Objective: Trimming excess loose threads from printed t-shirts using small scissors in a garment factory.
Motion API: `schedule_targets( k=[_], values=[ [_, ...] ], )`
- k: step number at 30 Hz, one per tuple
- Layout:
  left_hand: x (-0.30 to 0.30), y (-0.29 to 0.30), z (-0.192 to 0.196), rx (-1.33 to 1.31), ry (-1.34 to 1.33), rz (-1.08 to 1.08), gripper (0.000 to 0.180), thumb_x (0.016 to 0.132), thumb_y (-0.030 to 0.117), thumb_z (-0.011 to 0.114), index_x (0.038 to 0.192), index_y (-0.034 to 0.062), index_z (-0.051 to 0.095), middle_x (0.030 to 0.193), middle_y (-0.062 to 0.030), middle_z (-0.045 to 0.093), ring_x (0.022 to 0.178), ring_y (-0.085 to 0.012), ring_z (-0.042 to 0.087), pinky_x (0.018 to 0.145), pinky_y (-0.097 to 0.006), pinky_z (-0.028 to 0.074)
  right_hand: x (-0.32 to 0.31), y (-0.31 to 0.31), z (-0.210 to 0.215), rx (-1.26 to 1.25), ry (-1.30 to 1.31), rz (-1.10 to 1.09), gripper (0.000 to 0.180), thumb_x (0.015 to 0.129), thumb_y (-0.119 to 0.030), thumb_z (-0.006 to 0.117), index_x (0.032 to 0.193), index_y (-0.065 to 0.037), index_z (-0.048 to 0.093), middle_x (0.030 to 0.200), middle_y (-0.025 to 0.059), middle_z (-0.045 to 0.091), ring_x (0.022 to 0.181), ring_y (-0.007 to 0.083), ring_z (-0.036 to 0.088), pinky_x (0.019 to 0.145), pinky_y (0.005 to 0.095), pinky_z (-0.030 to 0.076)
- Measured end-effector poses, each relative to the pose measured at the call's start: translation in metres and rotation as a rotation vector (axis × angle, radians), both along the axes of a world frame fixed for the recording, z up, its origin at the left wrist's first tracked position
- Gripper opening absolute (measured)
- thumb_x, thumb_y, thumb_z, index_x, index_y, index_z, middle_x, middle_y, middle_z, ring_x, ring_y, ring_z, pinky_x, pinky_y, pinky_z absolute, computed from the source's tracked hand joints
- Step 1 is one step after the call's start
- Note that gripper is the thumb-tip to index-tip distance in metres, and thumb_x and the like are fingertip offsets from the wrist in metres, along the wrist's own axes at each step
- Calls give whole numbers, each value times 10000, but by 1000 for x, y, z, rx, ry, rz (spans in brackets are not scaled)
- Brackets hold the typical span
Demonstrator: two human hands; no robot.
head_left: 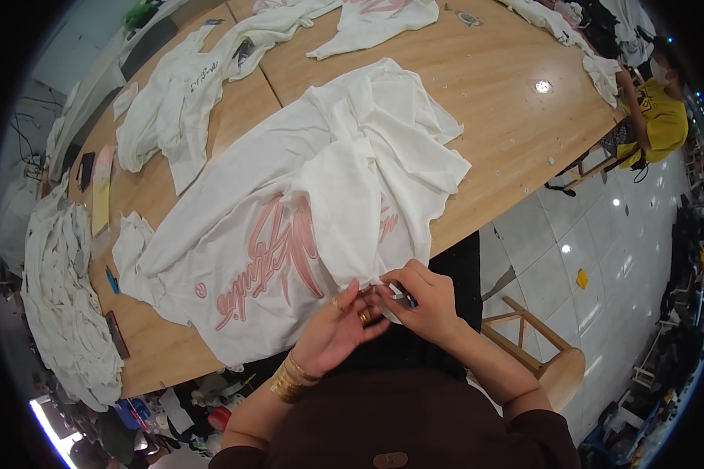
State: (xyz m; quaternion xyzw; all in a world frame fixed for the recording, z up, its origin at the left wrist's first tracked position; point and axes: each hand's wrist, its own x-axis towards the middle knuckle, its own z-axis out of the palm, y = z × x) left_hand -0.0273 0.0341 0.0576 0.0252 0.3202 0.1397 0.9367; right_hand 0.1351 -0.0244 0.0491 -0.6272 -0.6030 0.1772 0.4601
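Note:
A white garment (235, 234) with pink lettering is spread over the table edge in front of me, its sleeve drawn toward my body. My left hand (338, 328), with gold bracelets and a ring, pinches the sleeve end between thumb and fingers, palm turned up. Right beside it, my right hand (424, 301) is closed around a small tool that looks like thread snips (403, 298), mostly hidden by the fingers. Both hands meet at the sleeve end, just off the table edge; the fingertips partly cover the fabric there.
The wooden table (516, 133) carries a heap of white garments (62, 297) at left and more white pieces (172, 109) farther back. A blue tool (112, 280) and a phone (117, 334) lie near the left. A wooden stool (551, 363) stands right; a person in yellow (661, 117) sits beyond.

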Motion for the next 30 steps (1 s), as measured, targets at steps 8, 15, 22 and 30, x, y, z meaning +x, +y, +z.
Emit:
schedule_targets(
  k=[8, 15, 22, 30],
  values=[
    [3, 7, 10, 487, 348, -13, 171, 882, 158, 588, 999, 36, 560, 906, -36, 625, 859, -119, 591, 802, -272, 468, 1, 0, 8, 83, -171, 51, 190, 673, -55, 715, 833, -67, 613, 628, 28, 513, 499, 165, 535, 448, 259, 415],
    [-8, 7, 18, 688, 366, 69, 180, 854, 69, 603, 1010, -5, 552, 942, -92, 629, 850, -145, 613, 763, -265, 488, -1, -5, 5, 163, -146, 16, 196, 648, -12, 713, 813, -56, 617, 610, 25, 523, 500, 144, 540, 436, 250, 402],
    [-11, 5, 33, 636, 310, 46, 190, 857, 57, 586, 1017, -32, 532, 934, -118, 628, 844, -191, 632, 711, -308, 534, -2, -5, 25, 102, 109, 2, 165, 656, 1, 711, 785, -44, 618, 611, 23, 497, 478, 105, 473, 430, 233, 347],
    [-3, 10, 34, 458, 214, -24, 189, 865, 91, 589, 1005, -24, 534, 918, -109, 625, 816, -170, 624, 710, -317, 538, 2, -4, 37, -70, 283, 95, 157, 662, -10, 705, 789, -48, 622, 623, 20, 481, 489, 94, 458, 440, 226, 332]
  ],
)
